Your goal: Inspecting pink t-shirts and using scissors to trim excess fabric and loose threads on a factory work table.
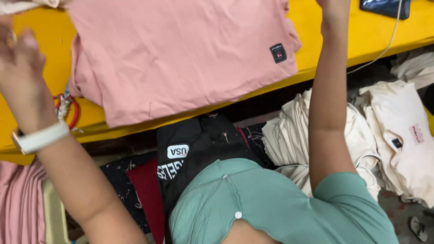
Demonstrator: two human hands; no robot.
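Above yellow table (36, 49), left hand (20, 68) blurred, grip unclear, right hand cropped, pink shirt (181, 54) flat.

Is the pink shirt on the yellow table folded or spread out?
Folded. The pink shirt lies as a compact rectangle on the yellow table, with layered edges at its left side and no sleeves showing.

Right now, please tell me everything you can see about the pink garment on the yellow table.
The pink garment lies flat on the yellow table. It looks like soft knit fabric, lightly creased, with several layers showing at its left edge. A small dark rectangular label sits near its right side. Its lower edge reaches the table's front edge. The top runs out of view. The right hand is out of frame above it; the left hand is raised at its left, apparently not touching it.
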